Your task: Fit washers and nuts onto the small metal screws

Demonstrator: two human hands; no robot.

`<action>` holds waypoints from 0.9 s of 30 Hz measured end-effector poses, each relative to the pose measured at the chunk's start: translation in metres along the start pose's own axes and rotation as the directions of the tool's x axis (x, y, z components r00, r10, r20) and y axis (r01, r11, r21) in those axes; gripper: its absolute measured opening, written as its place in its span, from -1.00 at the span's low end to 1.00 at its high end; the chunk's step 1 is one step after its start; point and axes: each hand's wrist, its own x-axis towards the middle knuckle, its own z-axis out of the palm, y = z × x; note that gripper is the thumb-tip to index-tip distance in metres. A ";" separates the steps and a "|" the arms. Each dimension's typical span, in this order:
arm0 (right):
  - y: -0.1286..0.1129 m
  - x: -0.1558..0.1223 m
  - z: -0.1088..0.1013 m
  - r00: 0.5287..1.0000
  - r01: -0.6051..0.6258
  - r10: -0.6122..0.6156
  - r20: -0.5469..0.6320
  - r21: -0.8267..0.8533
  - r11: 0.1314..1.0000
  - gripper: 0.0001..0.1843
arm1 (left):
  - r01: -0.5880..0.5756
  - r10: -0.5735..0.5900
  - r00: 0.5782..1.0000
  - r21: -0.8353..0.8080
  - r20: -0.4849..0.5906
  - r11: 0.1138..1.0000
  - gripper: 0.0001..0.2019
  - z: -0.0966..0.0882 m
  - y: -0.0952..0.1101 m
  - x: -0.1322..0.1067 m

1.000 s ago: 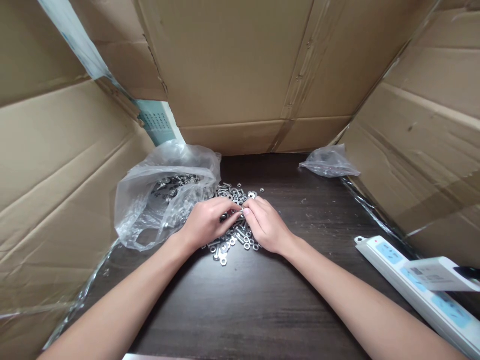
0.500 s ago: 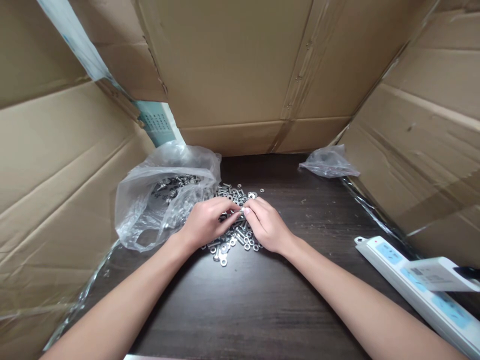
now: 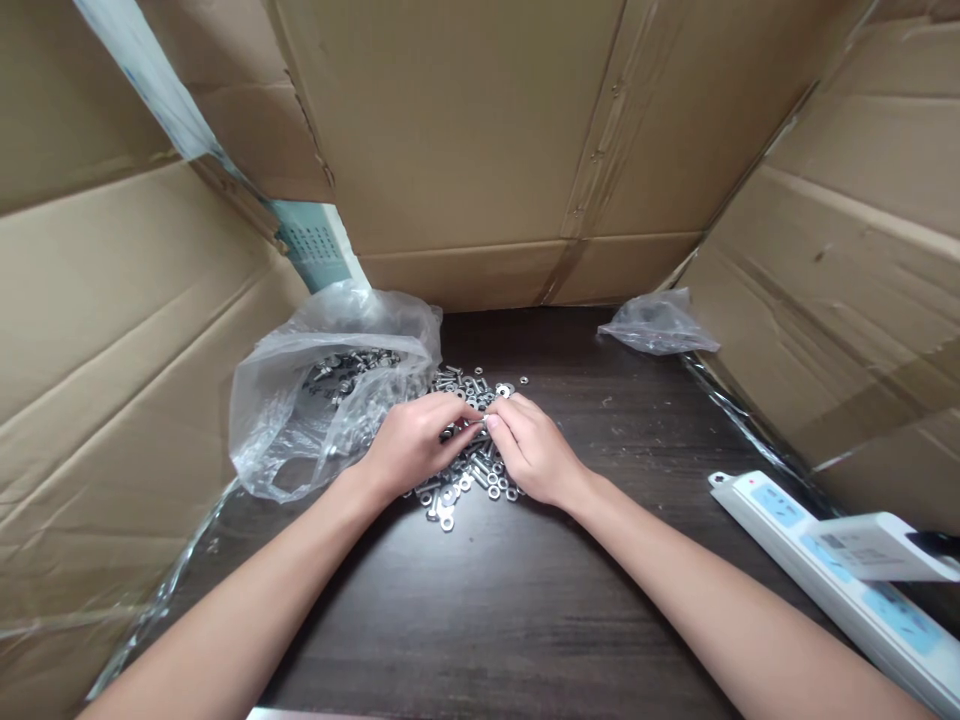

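Note:
Over a heap of loose bolts, nuts and washers (image 3: 480, 467), my two hands meet with their fingertips almost touching. Thumb and forefinger of my left hand (image 3: 420, 435) pinch one end of a small shiny metal piece (image 3: 484, 420). My right hand (image 3: 534, 450) closes its thumb and fingers on the other end of it. Most of this piece is hidden by the fingertips, so its exact kind cannot be made out. Both hands hover just above or rest on the heap.
Left of the heap lies an open clear plastic bag (image 3: 262, 400) with more metal fasteners inside. A small clear bag (image 3: 660, 322) sits at the back right. A white power strip (image 3: 810, 560) with a plugged-in adapter (image 3: 870, 545) runs along the right. Cardboard walls (image 3: 465, 130) surround the dark table (image 3: 480, 620).
Almost nothing differs. Both hands keep their place and their pinch, with at most a tiny shift of the fingertips.

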 end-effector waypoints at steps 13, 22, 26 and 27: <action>0.000 0.000 0.000 1.000 -0.008 0.008 0.004 0.026 1.000 -0.77 | 0.008 -0.008 1.000 -0.008 -0.011 1.000 -0.90 0.001 -0.002 -0.002; -0.001 -0.001 -0.002 1.000 -0.029 0.030 -0.009 0.017 0.999 -0.77 | 0.016 -0.017 0.999 -0.028 -0.034 0.999 -0.93 0.000 -0.002 -0.002; -0.004 -0.001 -0.003 0.998 -0.051 0.052 -0.020 0.029 0.998 -0.86 | 0.017 -0.018 0.999 -0.016 -0.032 1.000 -0.92 -0.001 -0.003 -0.002; -0.004 -0.001 -0.003 0.998 -0.052 0.052 -0.020 0.028 0.998 -0.87 | 0.017 -0.017 0.999 -0.015 -0.030 1.000 -0.92 -0.001 -0.003 -0.002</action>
